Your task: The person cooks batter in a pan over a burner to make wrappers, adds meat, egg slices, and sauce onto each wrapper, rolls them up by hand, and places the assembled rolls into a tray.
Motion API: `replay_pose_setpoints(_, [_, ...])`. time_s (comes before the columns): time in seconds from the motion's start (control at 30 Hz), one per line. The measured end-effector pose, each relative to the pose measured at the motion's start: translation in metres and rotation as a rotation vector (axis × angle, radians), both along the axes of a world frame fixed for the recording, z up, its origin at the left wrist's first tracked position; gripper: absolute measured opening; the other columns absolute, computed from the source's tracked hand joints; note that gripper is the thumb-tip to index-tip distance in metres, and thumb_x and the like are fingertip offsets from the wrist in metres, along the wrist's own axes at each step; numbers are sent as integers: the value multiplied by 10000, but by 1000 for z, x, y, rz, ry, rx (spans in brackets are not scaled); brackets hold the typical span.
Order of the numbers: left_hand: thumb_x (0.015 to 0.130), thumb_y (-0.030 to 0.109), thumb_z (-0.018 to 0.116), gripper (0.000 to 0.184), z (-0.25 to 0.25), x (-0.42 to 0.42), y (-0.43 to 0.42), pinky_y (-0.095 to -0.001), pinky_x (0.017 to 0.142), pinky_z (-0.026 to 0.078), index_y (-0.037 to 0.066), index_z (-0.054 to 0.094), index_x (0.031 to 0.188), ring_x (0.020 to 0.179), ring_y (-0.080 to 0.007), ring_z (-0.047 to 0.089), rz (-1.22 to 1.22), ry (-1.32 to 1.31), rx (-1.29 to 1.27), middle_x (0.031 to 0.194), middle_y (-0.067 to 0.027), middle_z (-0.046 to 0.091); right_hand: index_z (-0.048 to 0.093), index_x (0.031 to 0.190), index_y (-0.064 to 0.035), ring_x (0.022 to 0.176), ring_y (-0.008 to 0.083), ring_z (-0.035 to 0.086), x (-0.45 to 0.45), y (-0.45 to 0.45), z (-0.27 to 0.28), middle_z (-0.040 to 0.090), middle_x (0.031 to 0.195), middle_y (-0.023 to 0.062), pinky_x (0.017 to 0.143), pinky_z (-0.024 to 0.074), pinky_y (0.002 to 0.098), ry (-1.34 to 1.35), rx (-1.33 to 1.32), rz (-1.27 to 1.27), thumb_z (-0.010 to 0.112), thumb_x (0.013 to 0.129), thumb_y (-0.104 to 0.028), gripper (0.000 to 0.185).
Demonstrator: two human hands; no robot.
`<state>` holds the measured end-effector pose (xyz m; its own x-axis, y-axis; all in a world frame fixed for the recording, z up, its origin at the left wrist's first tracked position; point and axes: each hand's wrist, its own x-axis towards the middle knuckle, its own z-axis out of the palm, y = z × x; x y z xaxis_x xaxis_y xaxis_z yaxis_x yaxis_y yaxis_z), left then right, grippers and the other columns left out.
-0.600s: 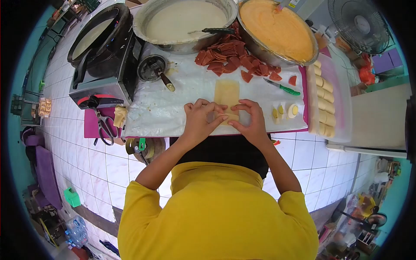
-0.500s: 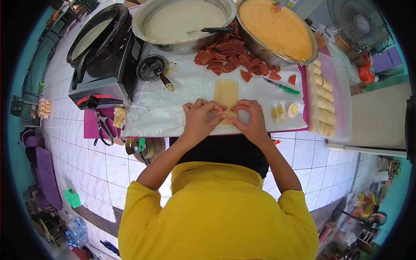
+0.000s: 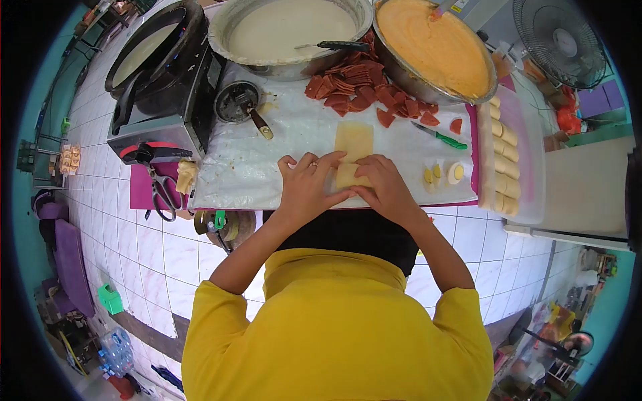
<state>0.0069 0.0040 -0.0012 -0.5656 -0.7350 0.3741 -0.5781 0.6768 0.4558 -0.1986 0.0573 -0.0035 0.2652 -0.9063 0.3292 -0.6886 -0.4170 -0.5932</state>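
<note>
A thin pale-yellow crepe wrapper (image 3: 354, 137) lies on the white sheet, its near part folded into a flat packet. My left hand (image 3: 306, 186) curves around the packet's left side, index finger on the wrapper and thumb at the near edge. On the right side, my right hand (image 3: 386, 187) presses the packet with bent fingers, its thumb low near the left thumb. Any filling inside is hidden. To the right are egg pieces (image 3: 433, 176), a half egg (image 3: 455, 174) and a green-handled knife (image 3: 441, 136).
Behind the wrapper is a heap of reddish meat slices (image 3: 361, 80). A basin of pale batter (image 3: 291, 30) and a bowl of orange mixture (image 3: 435, 47) stand at the back. A pan (image 3: 144, 57) sits on a stove at left, near scissors (image 3: 160, 184). Finished rolls (image 3: 506, 160) fill a plastic box at right.
The near part of the wrapper is now folded over into a larger flat packet. My right hand has turned inward over it, and my left fingers have spread along its side.
</note>
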Motion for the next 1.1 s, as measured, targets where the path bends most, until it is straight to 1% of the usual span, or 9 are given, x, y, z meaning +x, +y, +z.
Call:
replay_pose_setpoints(0.17, [715,360,816,457,1,-10,-5,-432,859,287,245,683,1137,916,-149,558,29,-13,-56,1007,74,652,561,1054,-61,1093,336,526,-8,-13,-4,574,1072,116,955,426,418,-214,198,-54,761,791,-154,343])
replay_pose_setpoints(0.27, [748,305,804,342,2,-9,-13,-407,848,272,267,724,1079,864,-150,562,15,108,-53,962,79,672,601,1089,-81,1093,309,525,-7,-16,8,569,1093,117,921,444,403,-182,10,-38,794,752,-131,391])
replay_pose_setpoints(0.47, [814,372,760,217,7,-7,-27,-383,831,255,237,769,983,780,-143,551,-1,114,395,899,57,699,712,1025,-78,993,251,573,-21,-21,-1,655,972,82,846,475,352,-330,107,-93,820,718,-100,326])
replay_pose_setpoints(0.57, [821,402,747,229,11,-12,-34,-392,841,261,211,778,944,824,-153,554,44,84,433,916,46,696,729,993,-63,886,223,594,-21,-24,0,679,913,72,818,477,329,-446,197,-210,811,743,-104,266])
replay_pose_setpoints(0.67, [824,425,738,262,-8,-17,-41,-403,848,267,190,781,932,890,-174,547,98,117,325,923,30,677,738,993,-63,816,187,593,-27,-34,-8,678,924,75,777,480,309,-346,122,-178,798,772,-115,234])
replay_pose_setpoints(0.87, [827,428,732,278,-4,-22,-44,-415,845,277,165,783,902,951,-200,530,152,86,312,929,8,634,735,975,-50,744,169,584,-22,-34,-8,638,826,68,719,478,295,-557,305,-309,780,798,-121,196])
replay_pose_setpoints(0.97, [830,424,728,282,-6,-24,-46,-420,841,279,155,783,893,947,-205,527,178,74,289,931,0,634,714,1007,-78,827,202,588,-21,-34,-9,634,910,68,778,473,337,-400,251,-341,791,782,-159,251])
replay_pose_setpoints(1.07, [829,416,730,272,-10,-26,-50,-415,835,278,154,781,883,943,-210,522,202,49,237,929,-3,629,675,1063,-119,979,238,567,-17,-35,8,628,1070,56,888,430,397,53,-217,-210,790,765,-228,338])
replay_pose_setpoints(1.1, [827,412,731,268,-11,-26,-50,-416,837,284,162,776,912,945,-212,520,191,56,225,944,1,627,662,1082,-127,1021,245,550,-16,-34,7,618,1107,49,915,408,413,94,-197,-161,785,761,-250,365])
